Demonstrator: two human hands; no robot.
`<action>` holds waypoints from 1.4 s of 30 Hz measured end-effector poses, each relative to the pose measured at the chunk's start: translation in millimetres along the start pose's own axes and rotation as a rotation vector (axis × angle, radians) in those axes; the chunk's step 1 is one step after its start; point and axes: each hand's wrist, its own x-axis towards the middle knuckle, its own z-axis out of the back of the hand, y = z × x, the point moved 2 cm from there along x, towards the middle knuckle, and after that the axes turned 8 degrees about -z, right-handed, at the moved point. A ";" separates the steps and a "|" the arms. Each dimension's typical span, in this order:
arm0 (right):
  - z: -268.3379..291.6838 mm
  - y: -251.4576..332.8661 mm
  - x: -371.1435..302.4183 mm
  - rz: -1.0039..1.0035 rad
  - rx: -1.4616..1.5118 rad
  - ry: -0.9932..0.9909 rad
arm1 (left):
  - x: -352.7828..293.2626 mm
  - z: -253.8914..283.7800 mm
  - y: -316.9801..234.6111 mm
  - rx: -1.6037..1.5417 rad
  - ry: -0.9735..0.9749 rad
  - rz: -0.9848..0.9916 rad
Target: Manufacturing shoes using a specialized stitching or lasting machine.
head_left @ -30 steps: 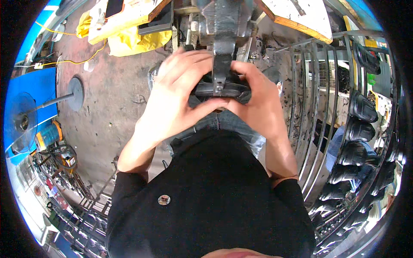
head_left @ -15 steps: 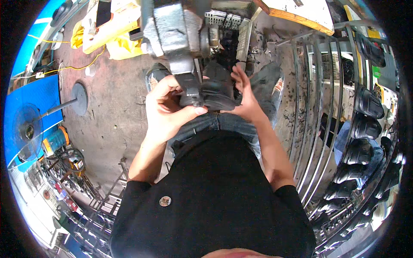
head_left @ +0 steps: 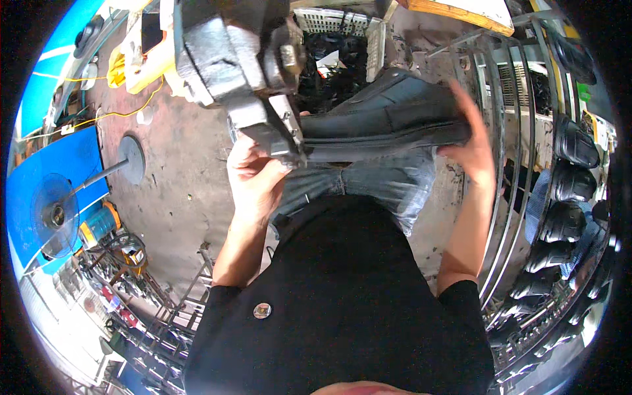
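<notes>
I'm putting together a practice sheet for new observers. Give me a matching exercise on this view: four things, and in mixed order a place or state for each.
Column one
1. Black shoe with a thick dark sole
2. White perforated plastic crate
3. Standing fan with a round grey base
4. Bare right hand

Column two
A. In front of a flat blue panel
B. At the shoe's right end
C. Between the bare left hand and the other hand
D. Holding dark scraps

Right pairs: 1-C, 2-D, 3-A, 4-B
</notes>
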 end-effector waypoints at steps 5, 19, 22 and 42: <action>31.2 69.0 6.3 0.191 -0.054 -0.061 | -25.1 40.7 17.3 -0.051 -0.132 0.087; 29.3 72.4 4.2 0.077 -0.001 -0.006 | -11.0 14.6 8.5 -0.188 -0.051 0.049; 22.3 22.8 -10.5 -0.081 0.186 -0.086 | -0.4 3.3 3.2 0.062 0.146 0.006; 29.6 76.6 -19.1 0.158 0.109 -0.141 | -8.6 33.7 19.0 -0.035 -0.091 0.038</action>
